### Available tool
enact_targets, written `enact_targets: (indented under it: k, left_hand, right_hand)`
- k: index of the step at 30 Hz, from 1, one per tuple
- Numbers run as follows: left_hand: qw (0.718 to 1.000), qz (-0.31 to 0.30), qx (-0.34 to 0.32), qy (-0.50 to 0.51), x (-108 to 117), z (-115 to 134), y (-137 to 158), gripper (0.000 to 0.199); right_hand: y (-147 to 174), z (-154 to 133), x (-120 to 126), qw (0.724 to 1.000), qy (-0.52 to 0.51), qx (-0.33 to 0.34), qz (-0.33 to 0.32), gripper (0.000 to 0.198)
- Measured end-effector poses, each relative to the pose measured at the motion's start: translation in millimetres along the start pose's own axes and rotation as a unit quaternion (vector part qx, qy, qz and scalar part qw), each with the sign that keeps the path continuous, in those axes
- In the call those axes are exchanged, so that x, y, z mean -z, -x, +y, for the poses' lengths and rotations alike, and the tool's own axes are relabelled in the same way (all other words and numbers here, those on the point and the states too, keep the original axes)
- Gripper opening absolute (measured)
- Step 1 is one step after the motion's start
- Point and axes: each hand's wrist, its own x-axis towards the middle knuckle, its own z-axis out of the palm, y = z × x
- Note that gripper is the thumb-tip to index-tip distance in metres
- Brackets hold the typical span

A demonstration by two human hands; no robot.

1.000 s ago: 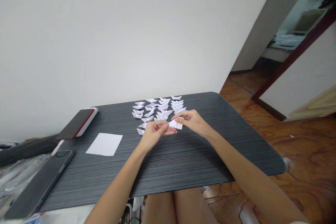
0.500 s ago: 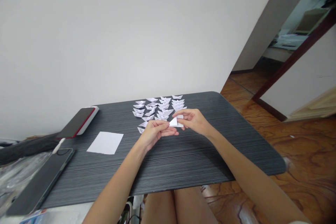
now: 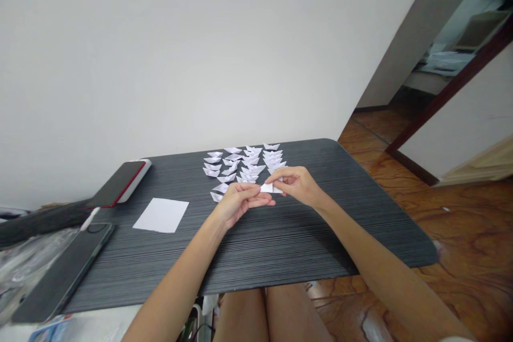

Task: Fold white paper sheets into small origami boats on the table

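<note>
Between both hands, over the middle of the dark table, is a small folded piece of white paper (image 3: 267, 188). My left hand (image 3: 240, 202) pinches its left end between thumb and fingers, palm turned partly up. On the other end, the thumb and fingertips of my right hand (image 3: 295, 184) close on the paper from above and cover part of it. Just beyond the hands, several small white paper boats (image 3: 250, 160) stand in loose columns. A flat square sheet of white paper (image 3: 161, 215) lies to the left of my left hand.
The dark, wood-grained table (image 3: 256, 256) reaches to the white wall behind. At its left lie a phone (image 3: 66, 272) with a white cable and a red-edged dark device (image 3: 118, 184) on a white one. Plastic wrapping (image 3: 36, 262) sits beyond the left edge.
The fingers of my right hand have shifted slightly on the folded paper, and less of it shows now. Both hands stay in nearly the same place; the view has tilted slightly.
</note>
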Motion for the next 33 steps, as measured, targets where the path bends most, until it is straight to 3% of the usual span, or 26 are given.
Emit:
enact_targets:
  k: [6, 17, 24, 33]
  left_hand:
    - [1.0, -0.018, 0.004, 0.016, -0.2, 0.5, 0.0, 0.01]
    - [0.999, -0.025, 0.016, 0.02, 0.7, 3.4, 2.9, 0.01]
    - [1.0, -0.022, 0.01, -0.017, -0.7, 5.8, 5.7, 0.016]
    - [0.994, -0.001, -0.047, -0.104, -9.8, 7.6, 10.9, 0.024]
  right_hand:
    - [0.0, -1.8, 1.0, 0.999, -0.016, 0.03, -0.009, 0.012]
    - [0.8, -5.2, 0.5, 0.999, -0.049, 0.007, -0.006, 0.008]
    - [1.1, -4.8, -0.8, 0.998, -0.065, -0.006, 0.001, 0.007]
    - [1.0, -0.9, 0.9, 0.996, -0.084, -0.022, -0.007, 0.01]
